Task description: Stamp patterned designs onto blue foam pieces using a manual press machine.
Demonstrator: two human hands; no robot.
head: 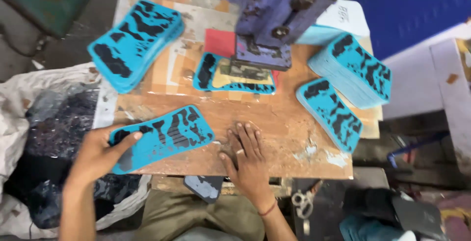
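Holding a blue sheet (pixel 162 137), left hand (pixel 98 155) grips its end; right hand (pixel 248 155) lies flat, empty, on surface (pixel 284 128); press (pixel 265 30) already loaded.

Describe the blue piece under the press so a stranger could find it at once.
Start at the purple press at the far edge of the wooden table. Directly under its head lies one blue sheet with black streaks. Unlike the stacked sheets around it, it lies single, with a yellowish cutting die on top.

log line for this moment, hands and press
left hand: holds blue sheet | right hand: flat on board | press: on a sheet | stacks: three
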